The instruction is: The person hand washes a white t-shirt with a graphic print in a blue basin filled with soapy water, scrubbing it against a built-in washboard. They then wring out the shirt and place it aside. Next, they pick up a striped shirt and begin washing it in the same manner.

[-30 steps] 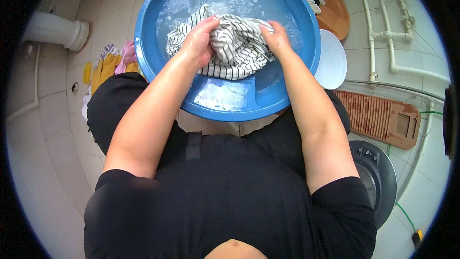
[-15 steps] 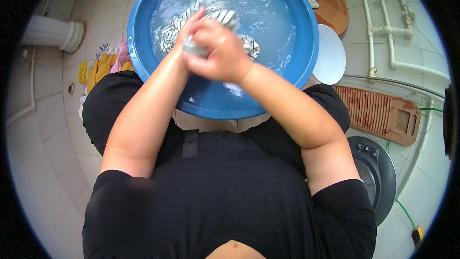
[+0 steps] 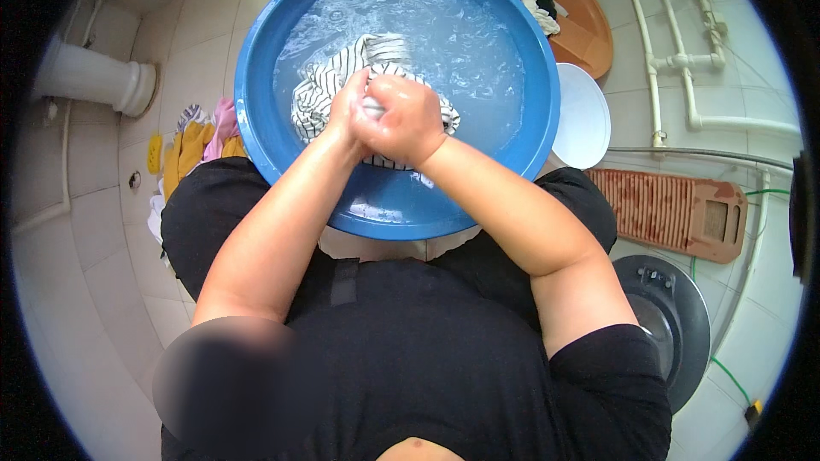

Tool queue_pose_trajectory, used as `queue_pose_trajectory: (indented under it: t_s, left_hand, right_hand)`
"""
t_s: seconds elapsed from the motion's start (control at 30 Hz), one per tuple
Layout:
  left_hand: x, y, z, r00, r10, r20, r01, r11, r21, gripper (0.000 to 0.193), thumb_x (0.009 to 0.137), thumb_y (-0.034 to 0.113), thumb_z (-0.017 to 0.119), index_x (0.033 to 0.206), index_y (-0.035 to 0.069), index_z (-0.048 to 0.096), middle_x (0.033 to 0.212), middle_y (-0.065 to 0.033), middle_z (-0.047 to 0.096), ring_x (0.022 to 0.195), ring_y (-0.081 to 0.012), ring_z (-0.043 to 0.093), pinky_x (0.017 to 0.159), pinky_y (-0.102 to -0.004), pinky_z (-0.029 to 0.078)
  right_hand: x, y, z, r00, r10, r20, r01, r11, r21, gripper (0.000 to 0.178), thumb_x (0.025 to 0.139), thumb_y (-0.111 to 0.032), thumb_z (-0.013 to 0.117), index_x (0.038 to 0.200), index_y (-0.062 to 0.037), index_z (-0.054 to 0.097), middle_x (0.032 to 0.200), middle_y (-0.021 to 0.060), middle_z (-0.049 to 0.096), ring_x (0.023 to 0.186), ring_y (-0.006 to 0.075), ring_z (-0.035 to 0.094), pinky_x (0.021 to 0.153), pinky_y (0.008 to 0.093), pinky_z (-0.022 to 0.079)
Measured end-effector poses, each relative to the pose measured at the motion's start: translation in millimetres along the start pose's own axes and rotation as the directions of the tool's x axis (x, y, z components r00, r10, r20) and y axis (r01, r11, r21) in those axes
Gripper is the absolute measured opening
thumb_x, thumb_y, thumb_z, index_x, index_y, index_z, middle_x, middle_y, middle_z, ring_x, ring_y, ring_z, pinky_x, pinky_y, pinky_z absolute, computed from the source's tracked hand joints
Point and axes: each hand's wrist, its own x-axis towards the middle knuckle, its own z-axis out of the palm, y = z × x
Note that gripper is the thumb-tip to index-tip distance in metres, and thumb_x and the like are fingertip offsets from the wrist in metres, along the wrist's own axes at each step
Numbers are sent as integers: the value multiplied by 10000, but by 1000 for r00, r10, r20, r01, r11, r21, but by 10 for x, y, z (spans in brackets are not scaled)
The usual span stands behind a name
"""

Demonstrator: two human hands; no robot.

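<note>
At the lower middle of the frame, black trousers [image 3: 209, 209] flanked the near rim of a blue tub [image 3: 401, 227], so that a hard push toward the body could have sent water over that edge and onto the knees; just above the frame's centre the left hand [image 3: 345, 111] and the right hand [image 3: 405, 118] were pressed together, the right curled tight over a wad of striped cloth [image 3: 323, 92], the left set against it, though how far its fingers closed could not be told; the rest of the cloth spread under and beyond them, partly in cloudy water [image 3: 478, 60]; wet skin and slack folds could have let the wad slip, and then knuckle would have rubbed on knuckle; a strong twist on so small a bunch could have pulled the weave out of shape; to the right, a brown washboard [image 3: 662, 215] lay flat on the floor, and splashes there could have made the tiles slick; at the left, a laundry pile [image 3: 190, 152] lay close enough to the tub to be wetted by a slosh; in the upper right, an orange tub [image 3: 588, 44] with pale clothes lay near enough to catch stray drops if the water surged across.
</note>
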Motion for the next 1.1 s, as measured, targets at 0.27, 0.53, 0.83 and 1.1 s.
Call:
queue_pose_trajectory:
  t_s: [0.27,0.53,0.83,1.1]
  left_hand:
    - [-99,66,261,980,2,199,-16,998,69,206,862,235,489,868,36,543,710,-48,590,582,-148,575,507,-262,473]
    - [67,96,87,997,58,45,-63,992,106,225,773,90,501,944,-54,527,978,-173,589,906,-279,578,848,-386,458]
    - [91,91,40,985,87,147,-81,996,-48,369,835,323,488,1081,50,524,1086,-133,568,990,-263,548,894,-406,415]
    - [-76,-28,254,973,50,224,-81,988,133,321,882,286,339,972,69,558,866,-100,605,785,-222,598,699,-344,491]
  right_hand:
    - [-62,1642,-337,573,783,-242,-808,589,-9,486,769,-492,568,816,-8,568,874,189,595,819,308,580,723,406,445]
    - [-203,1520,-567,403,871,280,-826,478,-299,735,663,-560,614,1071,49,556,1096,246,549,1031,317,540,852,356,420]
    - [109,207,-97,973,212,89,-225,956,189,374,667,-238,698,944,-23,568,993,132,555,898,248,565,780,328,454]
    - [-77,148,-145,995,-98,28,100,992,-71,233,678,-323,623,712,-98,577,770,128,585,694,312,579,626,374,477]
